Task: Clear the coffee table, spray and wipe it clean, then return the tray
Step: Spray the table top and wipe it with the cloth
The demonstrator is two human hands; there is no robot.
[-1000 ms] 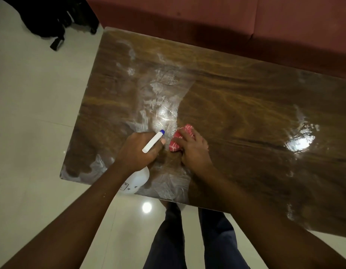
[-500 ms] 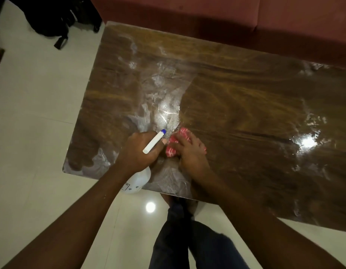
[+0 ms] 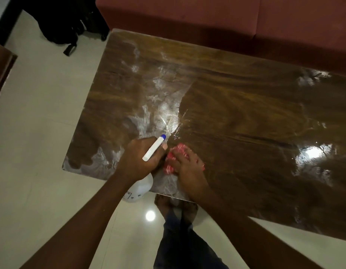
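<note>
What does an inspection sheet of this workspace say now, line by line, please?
Surface: coffee table, glossy wood, wet; whitish spray smears on its left part, bright light glare at right.
Job's things: white spray bottle with blue nozzle tip; red-and-white cloth pressed on the table; tray not in view.
Clutter: nothing seen on the table.
Hands: left hand grips the spray bottle at the near edge; right hand presses flat on the cloth.
Cables: nothing seen.
Surroundings: red sofa behind the table; black bag on the pale tiled floor; the person's legs in dark trousers below.
</note>
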